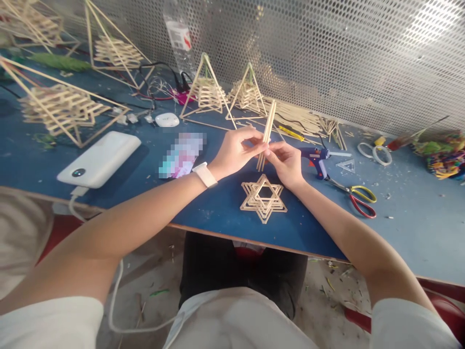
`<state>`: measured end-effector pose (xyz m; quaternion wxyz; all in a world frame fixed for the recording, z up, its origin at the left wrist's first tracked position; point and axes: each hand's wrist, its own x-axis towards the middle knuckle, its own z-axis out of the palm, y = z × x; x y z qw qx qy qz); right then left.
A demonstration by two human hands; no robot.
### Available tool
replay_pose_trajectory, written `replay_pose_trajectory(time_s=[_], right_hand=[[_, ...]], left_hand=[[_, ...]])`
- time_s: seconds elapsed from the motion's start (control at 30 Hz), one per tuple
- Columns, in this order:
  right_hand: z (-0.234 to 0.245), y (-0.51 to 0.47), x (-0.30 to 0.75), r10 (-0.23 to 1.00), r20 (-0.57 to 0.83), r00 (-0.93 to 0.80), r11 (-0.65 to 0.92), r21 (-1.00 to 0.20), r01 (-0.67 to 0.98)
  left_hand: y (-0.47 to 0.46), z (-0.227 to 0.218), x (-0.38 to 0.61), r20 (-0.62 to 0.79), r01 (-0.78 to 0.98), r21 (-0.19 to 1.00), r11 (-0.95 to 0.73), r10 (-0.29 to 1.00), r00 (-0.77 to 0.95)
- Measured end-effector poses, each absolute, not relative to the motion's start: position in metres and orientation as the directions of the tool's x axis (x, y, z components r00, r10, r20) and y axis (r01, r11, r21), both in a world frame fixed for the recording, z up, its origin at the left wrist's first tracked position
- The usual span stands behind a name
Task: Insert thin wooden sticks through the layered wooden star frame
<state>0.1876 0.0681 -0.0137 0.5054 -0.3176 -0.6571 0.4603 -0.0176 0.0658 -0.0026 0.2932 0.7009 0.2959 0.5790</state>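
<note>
Head view shows both of my hands meeting just above the table, pinched together on a small bundle of thin wooden sticks point(267, 134) that stands nearly upright and leans a little to the right. My left hand point(235, 151) closes thumb and fingers on the bundle from the left, and my right hand point(286, 162) closes on its lower part from the right, so the sticks are held in the air, clear of the blue table point(218, 203). Just below my hands lies a flat star of layered sticks point(263, 198), six-pointed, with several nested outlines already built up; I judge that piece well along, though I cannot tell whether its joints are glued. Further back stand two small stick pyramids point(207, 89), and larger ones sit to the left, so a good deal of finished work is out; a loose heap of spare sticks point(298, 116) by the mesh wall suggests more remains. A glue gun point(317, 159) rests just beside my right hand, with scissors point(354, 196) near it. A white power bank point(99, 159) lies well to the left. How many sticks are in the bundle is hard to count, its lower end is hidden behind my fingers, and one patch on the table is blurred out.
</note>
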Motion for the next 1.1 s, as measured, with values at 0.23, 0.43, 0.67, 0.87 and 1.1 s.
replay_pose_trajectory(time_s=[0.23,0.43,0.67,0.87,1.1], right_hand=[[-0.013,0.065,0.19,0.875,0.389,-0.287,0.382,-0.92,-0.083],[-0.013,0.066,0.19,0.875,0.4,-0.272,0.404,-0.914,-0.045],[-0.014,0.067,0.191,0.876,0.383,-0.292,0.377,-0.923,-0.079],[-0.016,0.069,0.193,0.891,0.337,-0.304,0.337,-0.94,-0.056],[-0.014,0.069,0.194,0.888,0.323,-0.327,0.325,-0.944,-0.049]], left_hand=[[0.068,-0.001,-0.018,0.617,0.043,0.77,-0.637,0.76,0.204],[0.064,0.007,-0.018,0.611,0.041,0.774,-0.632,0.762,0.215],[0.066,0.007,-0.019,0.609,-0.006,0.781,-0.625,0.759,0.229],[0.066,0.01,-0.019,0.582,-0.009,0.804,-0.595,0.783,0.22],[0.068,0.007,-0.021,0.467,-0.163,0.884,-0.438,0.827,0.313]])
